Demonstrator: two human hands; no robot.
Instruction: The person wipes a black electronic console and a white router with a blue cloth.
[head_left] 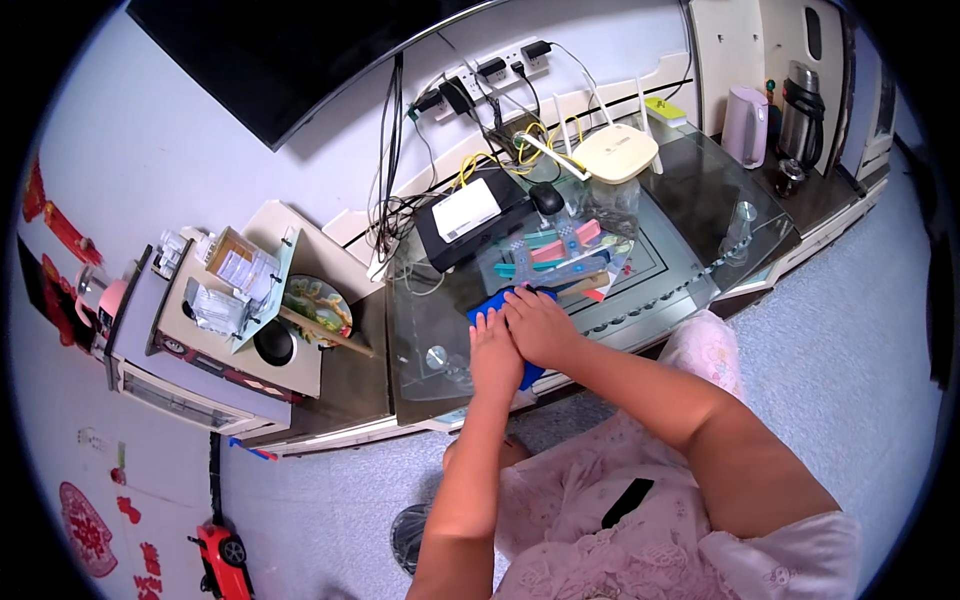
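A blue piece that looks like folded cloth (487, 306) lies at the front of the glass tabletop, mostly covered by my hands. My left hand (494, 352) rests flat on it with fingers stretched out. Close against it, my right hand (541, 326) lies on the same cloth, its fingers extended over the far part. A corner of the blue shows below my hands. Just beyond them sit several long pink, teal and grey-blue strips (565, 250) and a tan-handled item (583, 285), whose kind I cannot make out.
Behind stand a white router (615, 152), a black box (475, 240), a black mouse (546, 198) and tangled cables. A power strip (490, 75) is on the wall. At left is a cabinet holding a container (243, 265); at right, a pink kettle (745, 127) and a steel flask (801, 115).
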